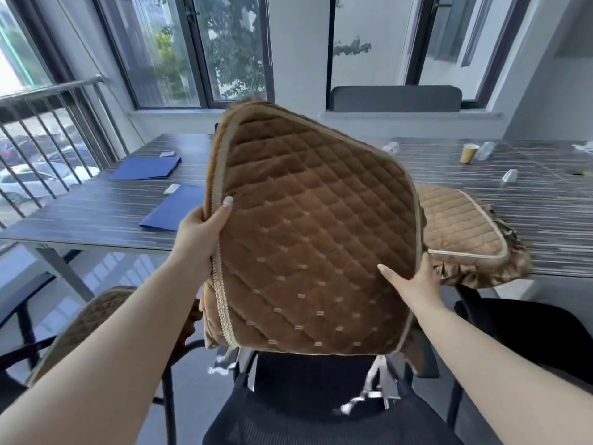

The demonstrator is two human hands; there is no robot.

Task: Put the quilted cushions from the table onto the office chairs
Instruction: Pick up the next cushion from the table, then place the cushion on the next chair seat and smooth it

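— What have you got in your hands?

— You hold the brown quilted cushion [314,232] up in the air, tilted on one corner, above the black mesh office chair [321,409] right below you. Your left hand [200,232] grips its left trimmed edge, thumb on the quilted face and fingers curled behind. Your right hand [414,284] is at the lower right edge, thumb pressed flat on the front; its other fingers are hidden behind the fabric, so you cannot tell how they lie.

— And where are the other cushions?

— A lighter tan cushion [462,226] lies on the striped table [96,213], just beyond your right hand, its ruffled border hanging over the near table edge. Another quilted cushion [86,322] already sits on the chair to your left, partly behind your left forearm.

— Anything else on the table?

— Two blue folders [144,168] lie to the left, well apart from the cushions, and a yellow paper cup [469,153] stands far right.
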